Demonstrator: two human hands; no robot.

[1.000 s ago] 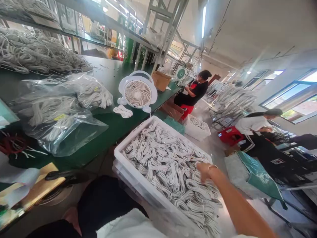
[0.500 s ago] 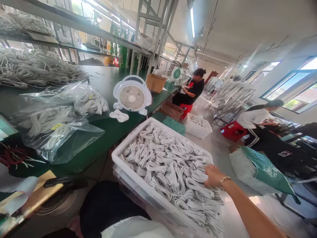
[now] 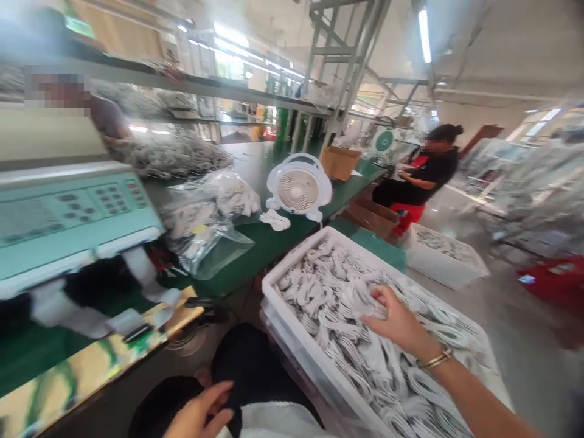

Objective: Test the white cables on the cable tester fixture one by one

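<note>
My right hand [image 3: 395, 319], with a bracelet at the wrist, is closed on a coiled white cable bundle [image 3: 362, 298] above the bin. Below it, a white plastic bin [image 3: 296, 325] is heaped with similar coiled cables [image 3: 340, 337]. At the bottom of the view, my left hand [image 3: 201, 413] is near my lap, its thumb and fingers apart and nothing visible in it. Another small cable coil [image 3: 275, 219] lies on the green table, in front of a white fan [image 3: 298, 190].
Clear bags of cables [image 3: 205, 228] lie on the green table [image 3: 255, 249]. A teal machine [image 3: 77, 210] with ribbon cables stands left, above a wooden board [image 3: 91, 374]. A co-worker [image 3: 433, 167] sits beyond, near another white bin [image 3: 444, 252]; a second person [image 3: 107, 115] is behind the machine.
The view has swung left, bringing in the machine and my left hand. My right hand has left the bin's far right side and lifted a cable bundle.
</note>
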